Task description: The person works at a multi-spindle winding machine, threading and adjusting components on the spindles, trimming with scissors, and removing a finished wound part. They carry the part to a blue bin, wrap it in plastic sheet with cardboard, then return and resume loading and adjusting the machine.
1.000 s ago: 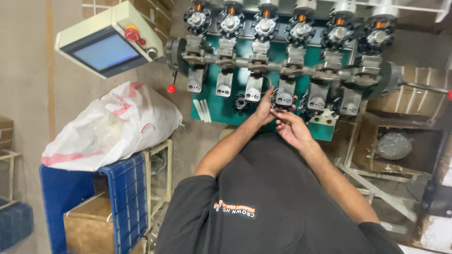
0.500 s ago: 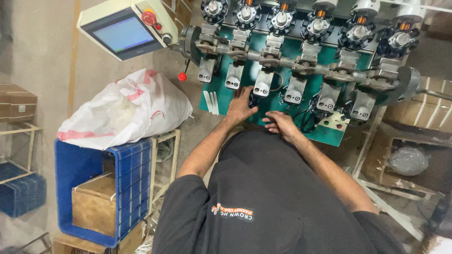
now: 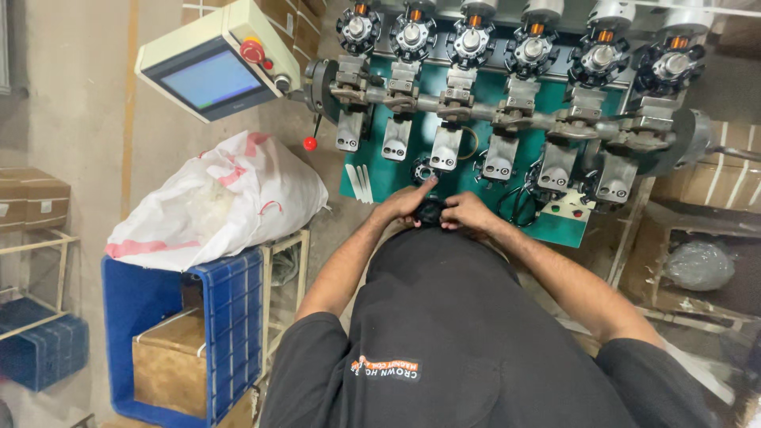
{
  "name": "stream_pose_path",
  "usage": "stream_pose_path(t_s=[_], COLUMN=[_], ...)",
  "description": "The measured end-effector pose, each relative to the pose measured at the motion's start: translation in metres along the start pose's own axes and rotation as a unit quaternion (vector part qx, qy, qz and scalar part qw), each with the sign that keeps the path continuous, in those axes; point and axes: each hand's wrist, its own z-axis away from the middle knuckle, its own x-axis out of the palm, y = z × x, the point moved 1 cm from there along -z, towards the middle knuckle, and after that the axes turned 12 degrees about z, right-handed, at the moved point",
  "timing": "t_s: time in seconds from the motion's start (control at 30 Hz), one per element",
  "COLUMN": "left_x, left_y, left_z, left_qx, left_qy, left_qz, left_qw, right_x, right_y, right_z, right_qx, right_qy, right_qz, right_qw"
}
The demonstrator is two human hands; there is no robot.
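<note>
Both hands, left and right, clench a small black ring part, 6 o'clock of the green worktop. Looks rigid, light; hold by rim.

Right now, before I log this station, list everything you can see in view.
Small round part: one, black, held between both hands at the bench's near edge.
Machine bench top: one, green, ahead.
Round heads: six, black with copper centres, in a row at the far side.
Metal clamp blocks: six, grey, hung from a shaft.
Touch-screen panel: one, cream with blue screen and red button, far left.
Sack: one, white with red stripes, left.
Crate: one, blue, holding a cardboard box.
Clear bag: one, right.
Shirt: black.
Left hand: on the part.
Right hand: on the part.
</note>
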Motion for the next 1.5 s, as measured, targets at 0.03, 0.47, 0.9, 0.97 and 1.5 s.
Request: stream_pose_path(t_s=[0.03,0.47,0.9,0.97,1.5], left_x=[-0.004,0.019,-0.035,-0.038,0.011], left_y=[0.003,0.074,0.014,-0.006,-0.004], left_z=[-0.006,-0.009,-0.049,-0.041,-0.005], left_qx=[0.044,0.277,0.221,0.252,0.109], left_qy=[0.052,-0.257,0.152,0.358,-0.107], left_qz=[0.066,0.530,0.220,0.011,0.508], left_qw=[0.996,0.759,0.938,0.899,0.848], right_x=[0.001,0.014,-0.002,-0.009,0.014], right_y=[-0.001,-0.015,0.028,0.042,-0.023], right_z=[-0.002,-0.004,0.040,0.044,0.003], right_qx=[0.051,-0.011,0.053,0.062,-0.138], right_qy=[0.017,0.053,0.082,0.096,0.208], right_qz=[-0.063,-0.533,-0.183,-0.180,0.197], right_qw=[0.997,0.844,0.978,0.977,0.948])
